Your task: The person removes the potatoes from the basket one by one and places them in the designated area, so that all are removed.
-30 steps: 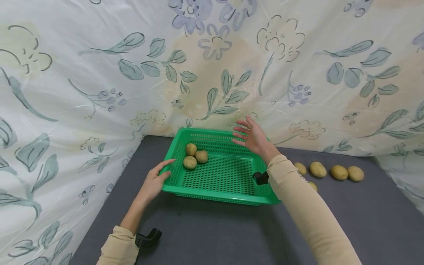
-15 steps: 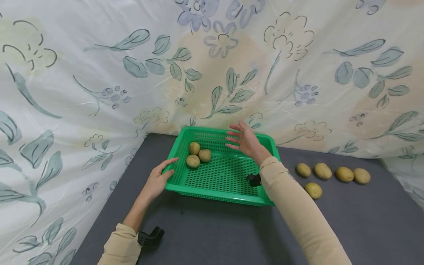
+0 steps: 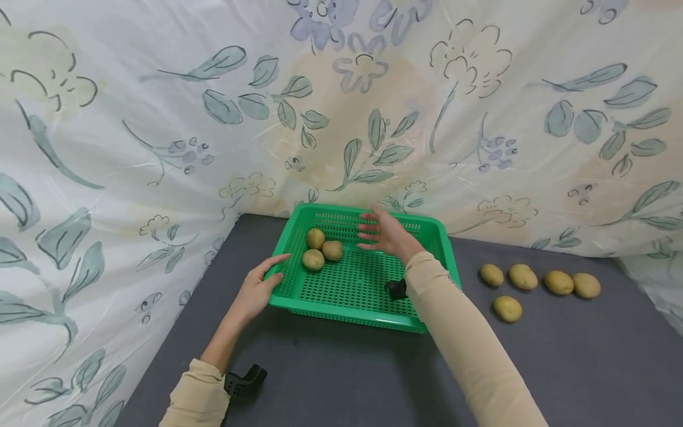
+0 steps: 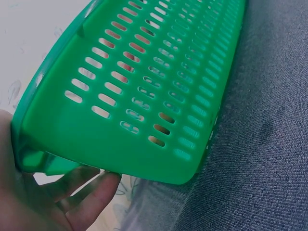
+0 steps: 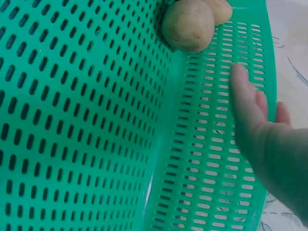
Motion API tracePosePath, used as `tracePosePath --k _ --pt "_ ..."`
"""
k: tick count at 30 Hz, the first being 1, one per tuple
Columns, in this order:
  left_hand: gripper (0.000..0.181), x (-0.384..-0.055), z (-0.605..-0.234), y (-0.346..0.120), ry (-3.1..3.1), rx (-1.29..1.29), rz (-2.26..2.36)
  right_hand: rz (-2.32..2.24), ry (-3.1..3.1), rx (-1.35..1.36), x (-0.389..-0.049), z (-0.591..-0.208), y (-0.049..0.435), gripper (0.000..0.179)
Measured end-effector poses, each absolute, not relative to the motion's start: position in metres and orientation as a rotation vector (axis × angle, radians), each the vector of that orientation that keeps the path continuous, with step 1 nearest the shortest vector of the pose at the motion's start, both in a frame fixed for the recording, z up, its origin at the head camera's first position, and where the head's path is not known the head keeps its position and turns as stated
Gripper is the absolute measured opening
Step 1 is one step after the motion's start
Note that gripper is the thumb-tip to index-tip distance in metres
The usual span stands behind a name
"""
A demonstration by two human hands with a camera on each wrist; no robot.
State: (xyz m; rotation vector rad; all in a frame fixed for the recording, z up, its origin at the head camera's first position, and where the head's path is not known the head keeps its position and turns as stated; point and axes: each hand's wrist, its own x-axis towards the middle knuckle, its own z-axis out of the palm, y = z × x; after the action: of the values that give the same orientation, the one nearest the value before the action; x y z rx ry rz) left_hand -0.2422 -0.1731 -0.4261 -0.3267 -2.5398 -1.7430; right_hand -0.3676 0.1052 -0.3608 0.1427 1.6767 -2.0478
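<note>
A green plastic basket (image 3: 352, 315) with slotted walls stands on the dark table. Three potatoes (image 3: 313, 260) lie inside it at the left end. My left hand (image 3: 255, 290) grips the basket's left rim; in the left wrist view its fingers curl beneath the rim at the corner. Above the far part of the basket hovers my right hand (image 3: 388, 232), fingers spread and holding nothing. From the right wrist view, that hand (image 5: 257, 108) is near the slotted wall, apart from the two potatoes (image 5: 188, 25) seen there.
Several more potatoes (image 3: 523, 277) lie to the right of the basket on the dark tabletop (image 3: 341, 379). One potato (image 3: 507, 309) sits nearer the front than the others. A floral sheet (image 3: 331, 118) hangs behind and at the left of the table.
My right hand has moved left and slightly down over the basket, staying unloaded. My left hand keeps its grip on the rim. The head view has shifted slightly, uncovering the potatoes at right.
</note>
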Motion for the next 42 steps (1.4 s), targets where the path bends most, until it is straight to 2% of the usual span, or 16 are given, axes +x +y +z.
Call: tracePosePath --k 12,42 --pt "0.042 -0.242 -0.423 -0.167 -2.547 -0.332 -1.743 -1.93 1.713 0.262 -0.372 -0.381 0.095 0.057" --pt "0.043 -0.241 -0.426 -0.172 -2.55 -0.305 -1.738 -1.787 1.621 0.295 -0.377 -0.397 0.066 0.061"
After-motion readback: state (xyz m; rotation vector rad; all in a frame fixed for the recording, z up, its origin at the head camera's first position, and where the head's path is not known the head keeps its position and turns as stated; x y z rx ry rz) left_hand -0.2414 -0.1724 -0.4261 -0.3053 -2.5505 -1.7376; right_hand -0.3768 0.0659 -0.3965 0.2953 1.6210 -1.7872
